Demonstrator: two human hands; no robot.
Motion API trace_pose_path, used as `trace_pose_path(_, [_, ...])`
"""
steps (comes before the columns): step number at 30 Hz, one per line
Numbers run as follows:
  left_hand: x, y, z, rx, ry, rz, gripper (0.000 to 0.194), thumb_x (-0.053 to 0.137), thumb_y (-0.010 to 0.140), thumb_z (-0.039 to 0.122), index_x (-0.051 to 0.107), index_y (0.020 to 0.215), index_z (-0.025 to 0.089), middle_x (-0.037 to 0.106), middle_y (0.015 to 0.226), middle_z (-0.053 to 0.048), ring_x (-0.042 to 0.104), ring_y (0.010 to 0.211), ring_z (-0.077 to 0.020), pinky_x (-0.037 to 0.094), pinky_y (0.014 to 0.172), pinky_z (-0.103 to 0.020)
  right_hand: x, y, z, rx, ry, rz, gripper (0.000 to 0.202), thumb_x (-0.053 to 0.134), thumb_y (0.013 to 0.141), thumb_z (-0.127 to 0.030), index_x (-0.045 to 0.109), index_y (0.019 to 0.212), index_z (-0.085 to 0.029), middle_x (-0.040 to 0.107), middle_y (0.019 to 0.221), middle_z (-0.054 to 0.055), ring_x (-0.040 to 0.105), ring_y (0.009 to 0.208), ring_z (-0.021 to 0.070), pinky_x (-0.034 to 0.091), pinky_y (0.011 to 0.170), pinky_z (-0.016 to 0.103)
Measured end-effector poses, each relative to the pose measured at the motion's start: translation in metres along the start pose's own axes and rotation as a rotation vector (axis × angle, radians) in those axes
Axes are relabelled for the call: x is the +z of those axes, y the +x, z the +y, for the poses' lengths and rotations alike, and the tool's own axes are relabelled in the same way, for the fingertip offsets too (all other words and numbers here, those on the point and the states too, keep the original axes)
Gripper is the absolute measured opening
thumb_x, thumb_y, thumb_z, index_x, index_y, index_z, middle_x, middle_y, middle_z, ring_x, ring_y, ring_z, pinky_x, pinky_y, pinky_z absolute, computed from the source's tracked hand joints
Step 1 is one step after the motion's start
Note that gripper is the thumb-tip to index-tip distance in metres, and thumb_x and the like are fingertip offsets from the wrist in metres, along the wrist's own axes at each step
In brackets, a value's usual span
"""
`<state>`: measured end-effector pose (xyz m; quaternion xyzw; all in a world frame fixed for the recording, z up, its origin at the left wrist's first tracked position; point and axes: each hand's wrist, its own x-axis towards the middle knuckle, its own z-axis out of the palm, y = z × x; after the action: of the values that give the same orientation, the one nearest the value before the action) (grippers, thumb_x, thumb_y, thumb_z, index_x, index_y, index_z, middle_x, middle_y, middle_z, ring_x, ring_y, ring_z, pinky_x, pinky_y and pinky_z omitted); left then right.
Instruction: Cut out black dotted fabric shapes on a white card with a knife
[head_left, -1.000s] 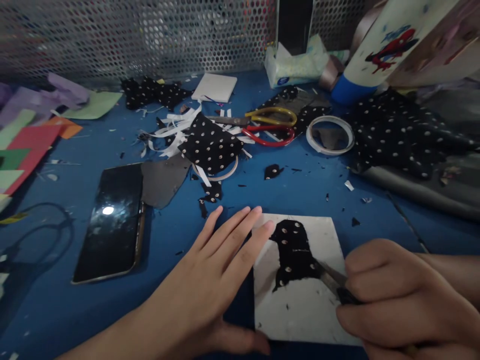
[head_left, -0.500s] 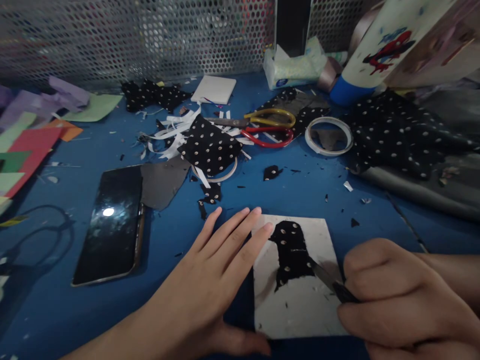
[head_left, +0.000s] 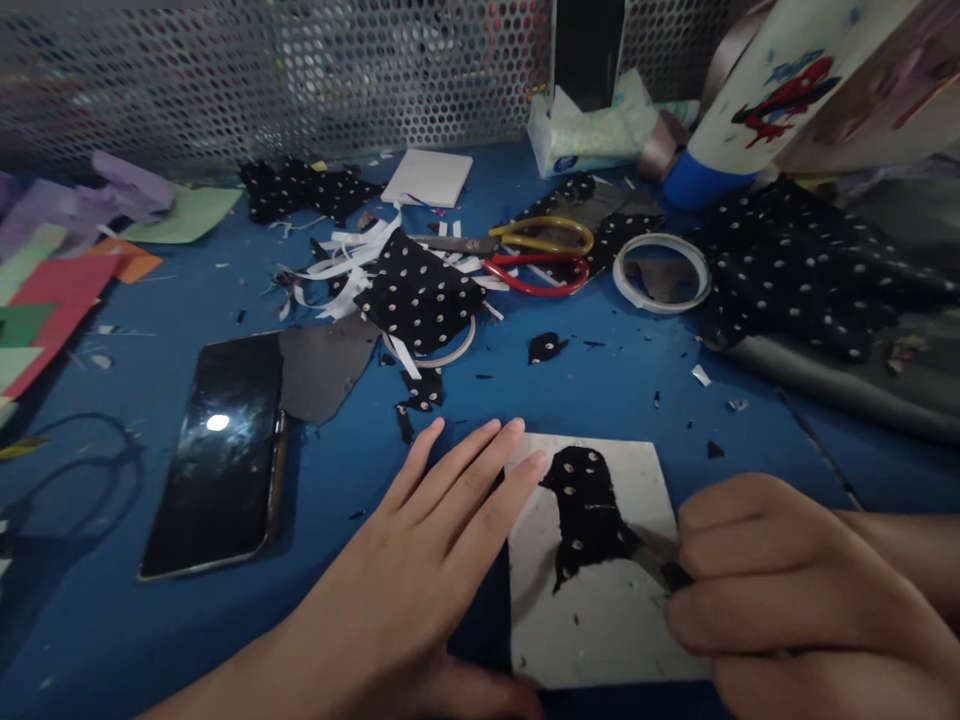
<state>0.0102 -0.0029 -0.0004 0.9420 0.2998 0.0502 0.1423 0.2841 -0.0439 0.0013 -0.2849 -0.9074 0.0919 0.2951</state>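
A white square board [head_left: 592, 640] lies at the front of the table. On it is a black dotted piece of material [head_left: 589, 505] with a rough lower edge. My left hand [head_left: 442, 540] lies spread with its index fingertip on the board's upper left part, touching near the black piece. In my right hand [head_left: 795, 590], closed in a fist, is a craft knife [head_left: 660, 560], mostly hidden by the fingers. Its blurred blade tip reaches the right edge of the black piece.
A phone [head_left: 214, 455] lies at left near coloured papers [head_left: 64, 310]. Behind the board are dotted scraps [head_left: 424, 290], scissors [head_left: 540, 260] and a tape roll [head_left: 661, 272]. A bottle [head_left: 780, 100] stands back right beside dotted cloth [head_left: 802, 270]. A perforated metal panel [head_left: 405, 70] borders the back.
My right hand has shifted slightly left with the craft knife, its blade now lower against the black piece's right edge. My left hand stays in place.
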Motion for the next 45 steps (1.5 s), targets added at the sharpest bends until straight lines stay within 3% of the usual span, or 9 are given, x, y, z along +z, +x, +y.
trace_pose_path(6, [-0.001,0.000,-0.001,0.007,0.009,-0.005,0.127,0.070,0.066,0.078,0.012,0.156,0.010,0.018,0.162,-0.016,0.017,0.149,-0.0354,-0.001,0.122,-0.053,0.000,0.008,-0.001,0.098,0.111,0.100,0.036,0.043,0.101,-0.036,0.057,0.071,-0.022,0.055,0.060,-0.001,0.059,0.057,0.0158,0.056,0.063,0.035])
trace_pose_path(19, [0.000,0.001,-0.002,0.022,0.059,-0.028,0.116,0.061,0.077,0.077,0.010,0.156,0.009,0.020,0.161,-0.015,0.012,0.151,-0.0329,-0.006,0.121,-0.051,-0.004,0.014,0.008,0.192,0.059,0.004,0.026,0.056,0.094,-0.034,0.055,0.070,-0.022,0.059,0.063,0.000,0.058,0.057,0.0183,0.054,0.063,0.035])
trace_pose_path(23, [-0.001,0.001,-0.003,0.035,0.074,-0.032,0.112,0.058,0.081,0.075,0.009,0.156,0.008,0.018,0.162,-0.017,0.013,0.150,-0.0342,-0.005,0.120,-0.055,-0.002,0.019,0.021,-0.097,0.270,-0.098,0.030,0.052,0.095,-0.032,0.053,0.067,-0.023,0.052,0.057,-0.003,0.051,0.050,0.0140,0.051,0.056,0.029])
trace_pose_path(26, [-0.001,0.000,-0.002,0.032,0.052,-0.014,0.115,0.062,0.077,0.075,0.011,0.156,0.008,0.020,0.161,-0.019,0.016,0.149,-0.0363,-0.001,0.120,-0.057,-0.002,0.017,0.014,0.169,0.147,0.002,0.038,0.036,0.101,-0.023,0.054,0.067,-0.022,0.055,0.060,0.001,0.057,0.058,0.0182,0.054,0.068,0.038])
trace_pose_path(28, [-0.001,0.000,-0.001,0.025,0.033,-0.011,0.120,0.070,0.070,0.074,0.013,0.157,0.012,0.019,0.161,-0.020,0.018,0.148,-0.0381,0.005,0.120,-0.059,-0.003,0.015,0.009,0.215,0.151,-0.040,0.039,0.037,0.101,-0.026,0.055,0.067,-0.022,0.057,0.062,0.001,0.060,0.063,0.0190,0.054,0.072,0.039])
trace_pose_path(35, [0.001,0.001,0.000,0.019,-0.031,-0.033,0.121,0.085,0.056,0.066,0.022,0.155,0.035,0.001,0.165,-0.015,0.022,0.145,-0.0465,0.014,0.113,-0.070,-0.006,0.011,0.020,-0.062,0.256,-0.102,0.025,0.061,0.093,-0.036,0.057,0.074,-0.020,0.060,0.065,-0.003,0.059,0.062,0.0136,0.050,0.068,0.032])
trace_pose_path(39, [0.002,0.002,0.000,0.011,-0.058,-0.014,0.115,0.086,0.052,0.067,0.034,0.150,0.038,0.000,0.165,-0.013,0.022,0.145,-0.0479,0.011,0.112,-0.073,-0.010,0.018,0.021,0.053,0.267,-0.021,0.030,0.047,0.101,-0.036,0.052,0.075,-0.021,0.066,0.069,-0.001,0.063,0.066,0.0140,0.050,0.070,0.035])
trace_pose_path(42, [0.001,0.003,0.001,0.000,-0.067,-0.021,0.114,0.089,0.049,0.065,0.040,0.147,0.037,0.002,0.165,-0.015,0.022,0.145,-0.0476,0.011,0.112,-0.073,-0.010,0.022,0.023,-0.171,0.382,0.036,0.034,0.041,0.103,-0.037,0.047,0.074,-0.020,0.065,0.065,-0.004,0.051,0.051,0.0101,0.041,0.053,0.032])
trace_pose_path(45, [-0.001,0.003,0.002,0.001,-0.062,-0.032,0.111,0.088,0.051,0.065,0.040,0.147,0.036,0.005,0.164,-0.016,0.020,0.146,-0.0462,0.010,0.112,-0.072,-0.008,0.020,0.020,-0.132,0.333,0.058,0.033,0.042,0.103,-0.036,0.047,0.075,-0.019,0.064,0.066,-0.005,0.049,0.052,0.0101,0.041,0.058,0.032])
